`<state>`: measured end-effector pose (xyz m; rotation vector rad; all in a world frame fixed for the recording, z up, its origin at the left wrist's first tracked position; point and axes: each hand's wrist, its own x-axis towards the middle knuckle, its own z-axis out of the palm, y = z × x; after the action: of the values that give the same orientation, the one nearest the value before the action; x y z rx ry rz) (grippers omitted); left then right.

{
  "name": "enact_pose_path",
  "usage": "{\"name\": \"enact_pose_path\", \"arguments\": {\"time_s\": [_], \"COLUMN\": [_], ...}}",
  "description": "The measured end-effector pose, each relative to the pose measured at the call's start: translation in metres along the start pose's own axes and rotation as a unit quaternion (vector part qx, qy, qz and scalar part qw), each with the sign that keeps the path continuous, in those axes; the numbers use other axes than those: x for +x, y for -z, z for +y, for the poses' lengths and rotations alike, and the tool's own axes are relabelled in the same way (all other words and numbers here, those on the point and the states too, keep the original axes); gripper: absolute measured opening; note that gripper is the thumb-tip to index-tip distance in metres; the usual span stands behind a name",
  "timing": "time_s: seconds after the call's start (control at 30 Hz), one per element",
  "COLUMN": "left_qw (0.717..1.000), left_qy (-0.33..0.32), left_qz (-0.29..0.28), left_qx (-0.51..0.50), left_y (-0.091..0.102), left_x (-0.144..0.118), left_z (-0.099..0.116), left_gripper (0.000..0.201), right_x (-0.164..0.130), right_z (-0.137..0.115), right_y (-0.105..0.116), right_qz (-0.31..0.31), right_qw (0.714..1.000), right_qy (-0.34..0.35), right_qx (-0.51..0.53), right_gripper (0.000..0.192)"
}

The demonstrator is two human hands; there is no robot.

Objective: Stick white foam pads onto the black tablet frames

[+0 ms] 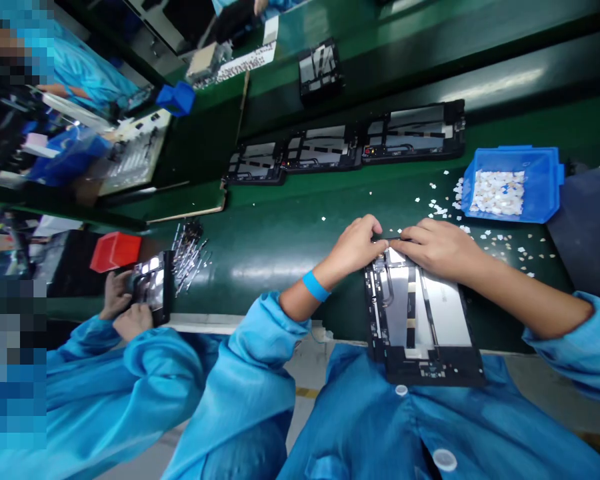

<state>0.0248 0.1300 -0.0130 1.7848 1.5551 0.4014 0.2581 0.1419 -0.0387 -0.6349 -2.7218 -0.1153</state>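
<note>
A black device back panel [420, 320] with grey metal plates lies on the green bench in front of me, its near end over the bench edge against my blue smock. My left hand [355, 245], with a blue wristband, pinches at the panel's far edge. My right hand [437, 248] rests on the same far edge, fingertips meeting those of my left hand. Whether a small piece sits between the fingers is hidden.
A blue tray [543, 190] of small white pieces stands at the right, with several pieces scattered around it. Three similar panels [350, 148] lie in a row farther back. At the left, a co-worker's hands [123, 307] hold another panel beside a red bin [114, 251] and metal pins [190, 257].
</note>
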Motion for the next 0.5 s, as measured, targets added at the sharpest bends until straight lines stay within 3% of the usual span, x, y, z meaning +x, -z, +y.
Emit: {"name": "enact_pose_path", "arguments": {"time_s": [0.2,0.27,0.33,0.4,0.5], "left_qw": [0.997,0.994,0.99,0.993,0.998], "left_qy": [-0.025,-0.035,-0.014,0.013,0.021], "left_qz": [0.043,0.096,0.141,0.112,0.04], "left_qx": [0.051,0.037,-0.005,-0.039,-0.035], "left_y": [-0.003,-0.002,-0.006,-0.018,-0.045], "left_x": [-0.015,-0.035,-0.067,-0.102,-0.14], "left_z": [0.003,0.002,0.0,-0.004,-0.002], "left_gripper": [0.033,0.039,0.042,0.047,0.059], "right_x": [0.0,-0.018,-0.051,-0.089,-0.126], "right_z": [0.0,-0.005,-0.016,-0.034,-0.07], "right_y": [0.008,0.02,0.032,0.039,0.044], "right_qz": [0.03,0.072,0.098,0.052,-0.057], "right_qw": [0.998,0.984,0.941,0.889,0.853], "right_qy": [-0.046,-0.145,-0.3,-0.421,-0.429], "right_qx": [0.045,0.08,0.12,0.171,0.292], "right_gripper": [0.03,0.032,0.035,0.037,0.042]}}
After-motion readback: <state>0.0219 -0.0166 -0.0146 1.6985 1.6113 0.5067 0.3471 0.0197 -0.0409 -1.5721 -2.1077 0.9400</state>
